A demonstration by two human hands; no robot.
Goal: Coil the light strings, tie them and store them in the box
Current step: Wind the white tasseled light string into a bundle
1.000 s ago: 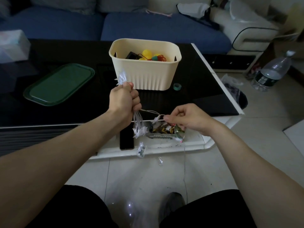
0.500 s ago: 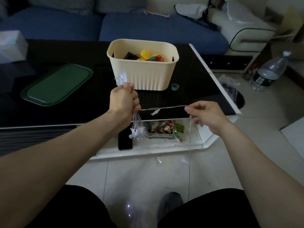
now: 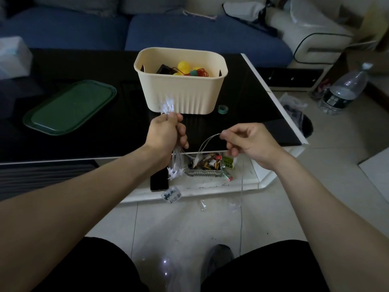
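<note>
White star lights poke out above and below the left hand (image 3: 166, 133), which is curled tight around a bundle of the light string (image 3: 176, 159). The loops in that fist run up and down, with stars at the top near the box and more stars hanging under the hand. From the bottom of the fist a thin clear wire goes to the right, bends up in a small arch, and ends at the right hand (image 3: 248, 142). The right hand pinches that wire between thumb and finger, just beside the left hand and a little lower. More wire drops from the right hand to the floor, where a clear battery pack (image 3: 171, 194) lies by the edge of the low white shelf.

So the loose part lies to the right of the bundle and then runs down. I think the next loop has to be carried by the right hand over to the left fist, because the left hand is busy holding the coil.

Behind the hands, on the black table (image 3: 242, 123), stands the cream box (image 3: 181, 89). It is open on top. Inside it are yellow balls, something black, and a bunch of orange and red wire. A green lid (image 3: 69, 107) lies flat to the left, well apart from the box. A small roll of green tape (image 3: 223, 109) sits just beside the box on the right.

Under the table edge, a clear dish (image 3: 207, 167) holds small mixed bits I cannot name, and a dark phone (image 3: 159, 182) lies next to it
</note>
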